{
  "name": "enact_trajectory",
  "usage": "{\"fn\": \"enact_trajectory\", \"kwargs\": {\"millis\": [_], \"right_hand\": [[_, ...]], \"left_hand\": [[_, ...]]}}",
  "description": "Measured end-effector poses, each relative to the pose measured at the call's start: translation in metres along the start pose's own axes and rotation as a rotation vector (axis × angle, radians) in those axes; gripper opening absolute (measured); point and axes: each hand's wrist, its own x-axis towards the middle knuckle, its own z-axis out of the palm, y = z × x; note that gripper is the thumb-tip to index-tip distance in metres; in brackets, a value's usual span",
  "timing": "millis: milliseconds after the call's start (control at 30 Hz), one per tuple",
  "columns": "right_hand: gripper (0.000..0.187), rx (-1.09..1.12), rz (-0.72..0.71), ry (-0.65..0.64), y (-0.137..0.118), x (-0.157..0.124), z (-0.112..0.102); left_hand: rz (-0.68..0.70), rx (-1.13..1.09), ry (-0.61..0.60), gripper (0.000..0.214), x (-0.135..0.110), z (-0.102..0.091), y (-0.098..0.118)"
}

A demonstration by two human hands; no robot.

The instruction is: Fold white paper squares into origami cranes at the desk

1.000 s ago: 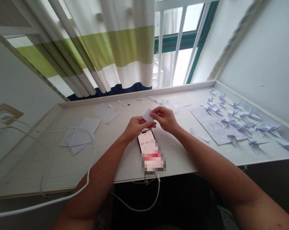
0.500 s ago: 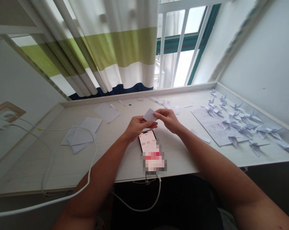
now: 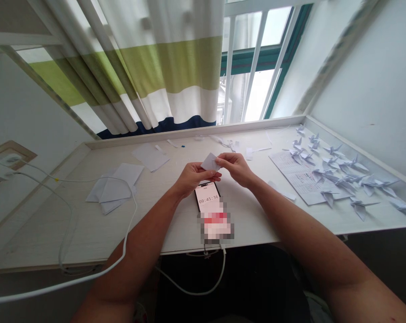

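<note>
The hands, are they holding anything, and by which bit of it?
Yes, a small white paper: the left hand grips its lower edge, the right hand its right corner.

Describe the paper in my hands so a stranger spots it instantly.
Start at the white desk below the curtain, then find the phone near its front edge. At the phone's far end, left hand and right hand hold a small diamond-shaped paper. Unlike the loose sheets and paper cranes, it alone is held.

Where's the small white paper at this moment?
In the head view, the small paper is near the centre, held by the left hand and right hand, just beyond the top of the phone.
</note>
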Motion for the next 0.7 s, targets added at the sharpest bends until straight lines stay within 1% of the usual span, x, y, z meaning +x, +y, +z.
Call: {"fn": "enact_trajectory", "kwargs": {"millis": [200,433,500,567,633,700], "right_hand": [[0.034,-0.005,-0.005,-0.015,-0.004,-0.002,0.002],[0.039,-0.064,-0.056,-0.022,-0.002,-0.003,0.004],[0.04,-0.11,-0.095,-0.004,-0.001,-0.002,0.004],[0.041,-0.147,-0.125,0.042,0.001,-0.001,0.004],[0.042,-0.158,-0.126,0.085,0.004,0.001,0.002],[0.039,-0.147,-0.1,0.095,0.007,0.003,0.0]], "left_hand": [[-0.023,0.001,-0.018,0.041,0.0,-0.001,0.002],[-0.079,0.027,-0.061,0.037,-0.003,-0.001,0.004],[-0.083,0.013,-0.044,0.035,-0.002,-0.001,0.003],[-0.069,-0.013,0.002,0.032,0.0,0.0,0.001],[-0.046,-0.028,0.054,0.029,0.003,0.002,-0.003],[-0.01,-0.003,0.1,0.024,0.005,0.002,-0.006]]}}
